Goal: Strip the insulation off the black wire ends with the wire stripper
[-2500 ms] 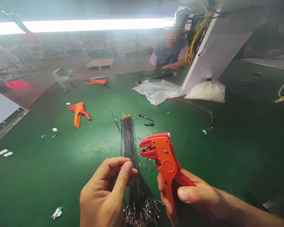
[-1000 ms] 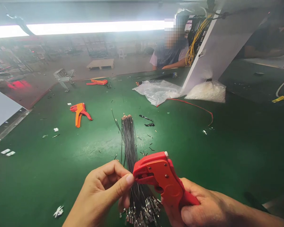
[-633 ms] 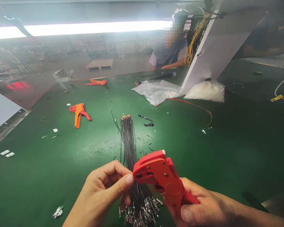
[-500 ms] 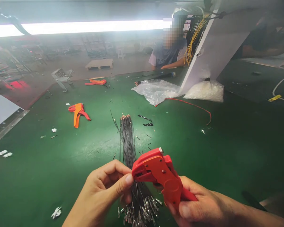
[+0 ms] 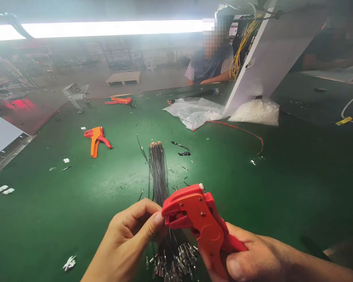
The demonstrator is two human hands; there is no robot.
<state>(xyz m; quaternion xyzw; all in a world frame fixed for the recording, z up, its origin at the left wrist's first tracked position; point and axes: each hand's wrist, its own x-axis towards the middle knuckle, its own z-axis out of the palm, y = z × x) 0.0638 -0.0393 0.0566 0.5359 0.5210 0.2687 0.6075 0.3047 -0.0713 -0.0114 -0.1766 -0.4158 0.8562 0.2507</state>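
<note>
My right hand is wrapped around the handles of a red and orange wire stripper, whose jaws point left. My left hand is closed, thumb and forefinger pinched together right at the stripper's jaws; whatever lies between the fingertips is too small to make out. Beneath both hands a long bundle of thin black wires runs along the green table. Copper-coloured tips show at its far end, and shiny metal terminals fan out at the near end. The tool and left fingers hide part of the bundle.
Two more wire strippers lie left, one nearer and one farther. Black wire scraps, a red wire, a clear plastic bag and a bag of white pieces lie beyond. A person sits across the table.
The stripper's jaws show a slightly wider gap, and its handle has shifted a little down with my right hand. My left fingertips have moved slightly left and up, still pinched.
</note>
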